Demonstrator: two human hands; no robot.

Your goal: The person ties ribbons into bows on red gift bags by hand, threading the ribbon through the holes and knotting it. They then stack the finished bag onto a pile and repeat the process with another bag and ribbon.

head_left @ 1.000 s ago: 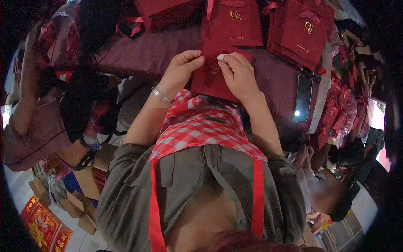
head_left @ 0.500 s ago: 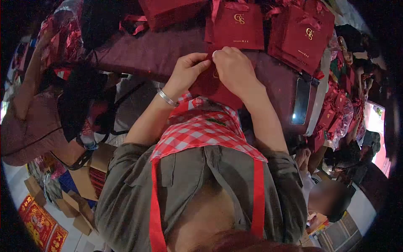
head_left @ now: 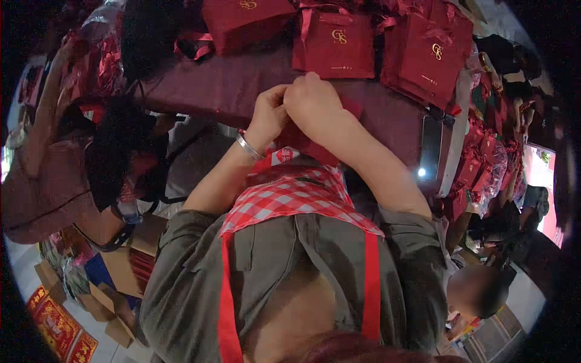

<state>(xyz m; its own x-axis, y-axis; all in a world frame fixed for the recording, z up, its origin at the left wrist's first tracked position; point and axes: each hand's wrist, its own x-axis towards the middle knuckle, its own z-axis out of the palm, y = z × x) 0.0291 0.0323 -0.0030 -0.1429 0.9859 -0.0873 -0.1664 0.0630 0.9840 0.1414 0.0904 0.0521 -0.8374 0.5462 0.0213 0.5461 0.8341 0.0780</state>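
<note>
From my end of the feed I have a table (head_left: 200,85) under a dark maroon cloth across the upper middle, with the person in a grey shirt (head_left: 181,272) leaning up to it, sleeves ending near the elbows. Over the shirt I see a red-and-white checked apron (head_left: 284,206) with plain red straps. Along the far side stand red goods: a stack of bags (head_left: 423,66) to the right, a larger red package (head_left: 251,30) to the left, and between them a single bag (head_left: 334,51) with gold letters. A red bag (head_left: 307,144) lies beneath the hands at the near table edge, mostly covered by them. The right hand (head_left: 313,107) is bent over it, knuckles up, touching the left hand (head_left: 269,116), whose fingers are curled inward. The right hand's fingertips are hidden from me, so I cannot tell what either hand pinches. A phone (head_left: 431,142) lies near the table's right edge, a bright spot at its near end. A silver bracelet (head_left: 248,146) circles the left wrist.
</note>
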